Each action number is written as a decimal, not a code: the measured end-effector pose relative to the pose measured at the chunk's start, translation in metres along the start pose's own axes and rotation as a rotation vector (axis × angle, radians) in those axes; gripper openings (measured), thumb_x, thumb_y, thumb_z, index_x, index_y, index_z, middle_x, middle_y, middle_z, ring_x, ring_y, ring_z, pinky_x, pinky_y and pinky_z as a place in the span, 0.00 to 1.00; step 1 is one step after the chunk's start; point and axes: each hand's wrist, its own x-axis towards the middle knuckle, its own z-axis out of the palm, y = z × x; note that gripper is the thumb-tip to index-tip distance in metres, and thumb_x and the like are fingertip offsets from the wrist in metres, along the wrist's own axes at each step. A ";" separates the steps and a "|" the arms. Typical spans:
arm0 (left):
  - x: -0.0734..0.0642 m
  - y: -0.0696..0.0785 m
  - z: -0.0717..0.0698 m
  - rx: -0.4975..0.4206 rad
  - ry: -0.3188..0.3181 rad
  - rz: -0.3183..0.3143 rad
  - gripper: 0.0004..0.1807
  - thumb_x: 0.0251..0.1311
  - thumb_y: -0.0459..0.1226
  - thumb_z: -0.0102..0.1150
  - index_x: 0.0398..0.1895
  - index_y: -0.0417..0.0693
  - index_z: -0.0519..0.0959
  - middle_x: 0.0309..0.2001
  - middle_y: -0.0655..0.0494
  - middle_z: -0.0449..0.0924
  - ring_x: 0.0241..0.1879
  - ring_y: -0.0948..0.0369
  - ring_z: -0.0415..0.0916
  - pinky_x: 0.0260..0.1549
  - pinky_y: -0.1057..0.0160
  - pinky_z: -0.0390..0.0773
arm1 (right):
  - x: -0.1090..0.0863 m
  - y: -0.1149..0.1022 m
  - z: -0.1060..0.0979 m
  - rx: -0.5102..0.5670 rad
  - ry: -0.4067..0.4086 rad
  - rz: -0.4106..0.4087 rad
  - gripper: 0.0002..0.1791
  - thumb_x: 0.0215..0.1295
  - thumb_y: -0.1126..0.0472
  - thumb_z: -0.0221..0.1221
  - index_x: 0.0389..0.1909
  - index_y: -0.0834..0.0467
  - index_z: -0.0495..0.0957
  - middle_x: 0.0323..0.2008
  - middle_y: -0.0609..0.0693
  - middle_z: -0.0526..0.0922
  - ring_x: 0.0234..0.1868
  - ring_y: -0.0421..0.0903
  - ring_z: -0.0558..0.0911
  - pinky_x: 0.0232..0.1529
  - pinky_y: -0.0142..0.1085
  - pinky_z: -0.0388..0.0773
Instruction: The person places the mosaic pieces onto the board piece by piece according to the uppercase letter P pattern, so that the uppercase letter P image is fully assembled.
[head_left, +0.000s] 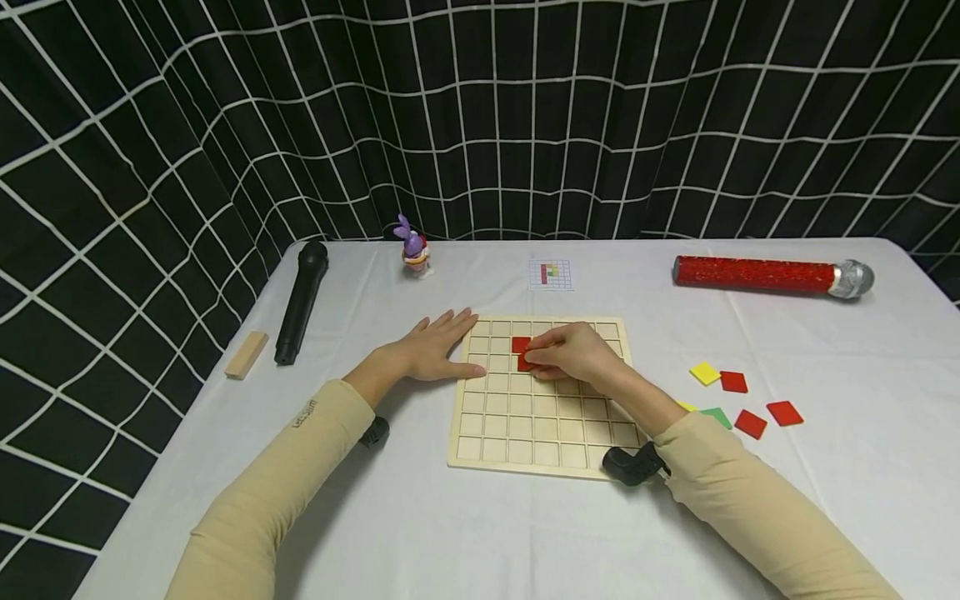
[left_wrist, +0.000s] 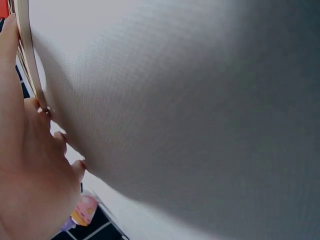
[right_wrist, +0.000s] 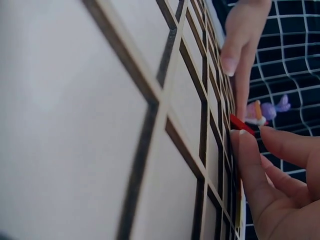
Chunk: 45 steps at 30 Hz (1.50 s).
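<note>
A pale wooden grid board [head_left: 498,427] lies on the white table, its square cells framed by raised strips. One red tile [head_left: 520,343] sits in a cell in its upper part. Just below that, my right hand [head_left: 576,358] pinches a second red tile [head_left: 523,363] between thumb and fingers; in the right wrist view this red tile [right_wrist: 242,123] is tilted over the grid. My left hand [head_left: 435,348] is spread at the board's left edge, thumb over the border cells. From the left wrist, the hand [left_wrist: 37,165] shows against the board's side [left_wrist: 31,55].
Right of the board lie loose tiles: a yellow one [head_left: 705,373], a green one [head_left: 717,416] and several red ones [head_left: 784,412]. Behind stand a pattern card [head_left: 551,274] and a purple-topped figurine [head_left: 415,248]. A red microphone [head_left: 757,275], black microphone [head_left: 302,304] and wooden block [head_left: 246,355] flank these.
</note>
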 end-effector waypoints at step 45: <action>-0.001 0.000 0.000 -0.001 -0.002 -0.003 0.52 0.59 0.67 0.46 0.77 0.53 0.37 0.76 0.57 0.31 0.73 0.55 0.30 0.68 0.48 0.33 | -0.012 -0.003 -0.028 0.068 -0.189 -0.048 0.20 0.70 0.62 0.54 0.54 0.75 0.73 0.41 0.63 0.82 0.37 0.45 0.83 0.43 0.37 0.80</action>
